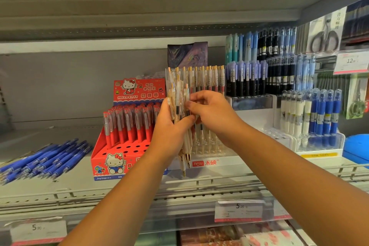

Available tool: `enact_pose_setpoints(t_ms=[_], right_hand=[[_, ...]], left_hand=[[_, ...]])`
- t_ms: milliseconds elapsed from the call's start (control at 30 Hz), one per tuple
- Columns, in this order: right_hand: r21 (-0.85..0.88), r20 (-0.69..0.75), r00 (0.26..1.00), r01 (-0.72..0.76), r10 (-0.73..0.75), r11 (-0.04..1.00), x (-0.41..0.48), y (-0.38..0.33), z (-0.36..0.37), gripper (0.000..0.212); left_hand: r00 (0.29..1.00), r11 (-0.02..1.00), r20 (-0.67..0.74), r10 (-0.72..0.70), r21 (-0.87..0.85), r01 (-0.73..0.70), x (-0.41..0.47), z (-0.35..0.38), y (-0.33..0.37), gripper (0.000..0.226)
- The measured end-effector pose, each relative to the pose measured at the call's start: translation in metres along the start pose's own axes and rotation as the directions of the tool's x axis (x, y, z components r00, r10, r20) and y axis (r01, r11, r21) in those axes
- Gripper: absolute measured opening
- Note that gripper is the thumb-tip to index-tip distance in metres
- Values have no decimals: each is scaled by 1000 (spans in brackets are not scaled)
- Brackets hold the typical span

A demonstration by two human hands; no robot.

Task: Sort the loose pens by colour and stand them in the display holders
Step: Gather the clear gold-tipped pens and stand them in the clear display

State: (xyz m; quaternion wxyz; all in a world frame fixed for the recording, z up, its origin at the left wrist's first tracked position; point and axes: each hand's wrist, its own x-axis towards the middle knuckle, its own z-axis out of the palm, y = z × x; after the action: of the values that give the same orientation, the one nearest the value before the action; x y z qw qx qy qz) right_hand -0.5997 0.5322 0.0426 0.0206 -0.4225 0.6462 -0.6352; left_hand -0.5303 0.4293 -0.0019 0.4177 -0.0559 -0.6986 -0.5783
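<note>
I've got 2 hands up at the shelf. L hand (169,132): grip wrapped round a bundle of cream pens (184,146), held upright, tips down. At least 3 gold tips poke out below the palm; total no. I can't tell. R hand (211,114): fingers curled, thumb + fingertips pinching the upper barrels of the same bundle. The bundle is in the air just in front of the clear holder (205,163), which is plastic w/ a white base and a red "hesu" label. Approx 10 matching gold-clip pens (209,78) stand in its back row.

Left of it is 1 red Hello Kitty box (127,152), stepped cardboard. Red pens (127,124) w/ clear caps fill the back, and the round holes at the front are empty. Further left a heap of blue pens (46,158) lies flat on the shelf, too many to count.

To the right are tiered clear holders w/ lilac, black and pale-blue pens (259,70), then white and blue capped pens (311,114) lower down. 2 scissors packs (325,40) hang at far right. There are 3 price tags: two "5.00" (238,210) on the front edge, one "12" (351,62).

The shelf (129,183) is grey painted metal w/ a wire rail along the front, and another shelf's underside sits overhead. It's a shop aisle.
</note>
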Motion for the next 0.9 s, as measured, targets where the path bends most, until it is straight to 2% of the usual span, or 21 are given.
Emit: enact_pose_setpoints(t_ms=[167,367,467,600,900], right_hand=[[11,-34,999,-22,22,1000,0,4,-4,14],[34,-80,996,33,-30,999,-2,4,-12,43],[57,-75,992,106,-102,993,-4,3,-15,47],[-7,-130,970,204,-204,979,-3,2,-26,37],[-73,-289,937,183,-196,980,8,20,-68,23]], left_hand=[[999,999,-23,-37,8,38,0,0,0,46],[997,996,-46,-67,49,69,1,0,0,48],[996,995,-58,-72,69,76,1,0,0,47],[993,994,-83,-85,66,91,1,0,0,45],[987,988,-102,-124,75,132,1,0,2,44]])
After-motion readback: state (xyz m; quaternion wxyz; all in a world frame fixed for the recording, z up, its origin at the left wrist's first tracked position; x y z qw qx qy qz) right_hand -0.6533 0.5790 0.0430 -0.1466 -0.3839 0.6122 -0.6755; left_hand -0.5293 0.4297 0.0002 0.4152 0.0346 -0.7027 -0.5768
